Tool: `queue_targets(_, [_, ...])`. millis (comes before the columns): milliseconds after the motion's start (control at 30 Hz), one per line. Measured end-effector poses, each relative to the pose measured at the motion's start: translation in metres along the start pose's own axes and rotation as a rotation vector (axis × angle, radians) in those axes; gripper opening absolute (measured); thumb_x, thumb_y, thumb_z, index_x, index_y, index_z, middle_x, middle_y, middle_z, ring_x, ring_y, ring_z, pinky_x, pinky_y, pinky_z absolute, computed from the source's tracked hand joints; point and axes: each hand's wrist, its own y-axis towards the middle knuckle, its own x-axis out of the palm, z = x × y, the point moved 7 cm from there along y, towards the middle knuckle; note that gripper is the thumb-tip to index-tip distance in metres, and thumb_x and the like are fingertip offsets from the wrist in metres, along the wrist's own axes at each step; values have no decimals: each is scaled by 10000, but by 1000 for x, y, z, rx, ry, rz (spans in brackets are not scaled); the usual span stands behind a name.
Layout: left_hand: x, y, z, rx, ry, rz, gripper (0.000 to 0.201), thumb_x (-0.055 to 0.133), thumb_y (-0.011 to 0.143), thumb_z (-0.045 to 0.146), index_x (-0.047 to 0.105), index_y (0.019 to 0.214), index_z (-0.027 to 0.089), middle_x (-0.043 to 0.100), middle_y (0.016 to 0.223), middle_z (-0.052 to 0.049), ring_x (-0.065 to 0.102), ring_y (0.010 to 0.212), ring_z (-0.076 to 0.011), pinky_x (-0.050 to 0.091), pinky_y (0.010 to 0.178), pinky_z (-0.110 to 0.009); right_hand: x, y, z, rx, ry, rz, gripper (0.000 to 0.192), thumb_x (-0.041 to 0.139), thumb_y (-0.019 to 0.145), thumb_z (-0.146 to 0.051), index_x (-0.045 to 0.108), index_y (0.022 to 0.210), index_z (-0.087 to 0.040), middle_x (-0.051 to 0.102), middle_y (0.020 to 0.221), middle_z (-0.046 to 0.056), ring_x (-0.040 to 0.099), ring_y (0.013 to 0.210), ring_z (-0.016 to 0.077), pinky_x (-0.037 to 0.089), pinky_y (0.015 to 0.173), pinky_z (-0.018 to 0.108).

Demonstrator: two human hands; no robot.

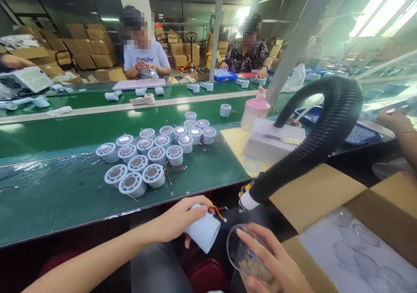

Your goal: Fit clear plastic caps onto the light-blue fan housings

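Observation:
My left hand (185, 217) is wrapped round a pale blue plastic cup-shaped housing (205, 232), tilted with its open end toward the lower right. Yellow and red wires with a small white connector (224, 219) stick out past my fingers. To the right, my right hand (270, 258) grips a clear round plastic cover (239, 247) by its sides, a little apart from the housing. On the green bench ahead stand several pale blue round units (133, 183) with slotted tops and dark or silvery discs, wires trailing from some.
A black corrugated hose (321, 119) arches down to a white nozzle (250, 201) near my hands. An open cardboard box (387, 206) at right holds several clear covers (368, 262). Behind are a pink-lidded jar (256, 106), a green conveyor (81, 130) and people working across it.

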Motion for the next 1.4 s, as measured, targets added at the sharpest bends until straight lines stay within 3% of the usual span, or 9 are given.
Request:
queue_targets(100, [22,4,-13,16,-13,-72,372,442,890,483,591,995,158,553,846,-29,506,617,-113,440,478,-213,4,22,-25,-23,-162,46,542,562,846,-246,480,1377,-322,489,1327,142,568,1149,311,546,887,437])
queue_targets(233, [30,-4,3,286,404,-34,234,476,915,295,680,980,202,563,1055,-50,572,933,-162,461,882,-305,21,36,-19,130,-185,-164,476,580,801,-163,585,1272,-232,467,1344,170,518,1174,341,505,922,524])
queue_targets(433, [37,-11,-1,273,727,57,213,520,889,273,668,1039,303,554,1088,-24,584,948,-179,463,789,-294,35,37,-10,293,66,-270,247,650,714,-62,681,912,-206,522,1287,96,514,1187,268,450,997,436])
queue_targets(567, [31,-10,-3,264,621,164,241,571,858,272,607,1094,241,555,1020,-31,578,880,-167,463,769,-295,36,35,-8,333,108,-164,176,642,705,-17,608,677,-187,508,1268,83,561,1121,254,489,897,390])
queue_targets(800, [25,-7,4,358,334,243,491,763,706,396,611,1128,195,551,944,-32,556,849,-170,457,758,-289,21,34,-17,268,153,-25,210,737,708,-174,531,666,-188,511,1130,67,578,976,228,484,772,316])
queue_targets(967, [29,5,-14,410,282,180,699,842,545,485,633,1162,234,500,939,-29,544,851,-179,488,762,-318,12,33,-15,339,302,-35,344,430,926,-303,554,627,-187,527,990,61,565,811,155,464,677,259])
queue_targets(1167, [44,8,-26,426,293,12,708,838,602,383,581,1257,300,536,1233,-88,531,1148,-265,427,1014,-441,12,25,9,556,521,89,415,683,728,-347,415,459,-182,573,925,85,601,889,222,479,670,278])
queue_targets(1300, [48,9,-34,284,49,-8,695,822,635,292,551,1275,264,598,1218,-78,597,1083,-243,513,921,-384,12,23,21,609,693,127,406,719,718,-430,546,456,-172,641,927,88,629,858,227,506,724,329])
queue_targets(1400, [49,8,-43,153,-165,-26,682,816,639,250,536,1259,204,576,1260,-107,620,1050,-234,526,896,-372,12,21,22,544,811,65,246,747,713,-445,717,654,-208,674,1067,90,637,987,264,548,760,354])
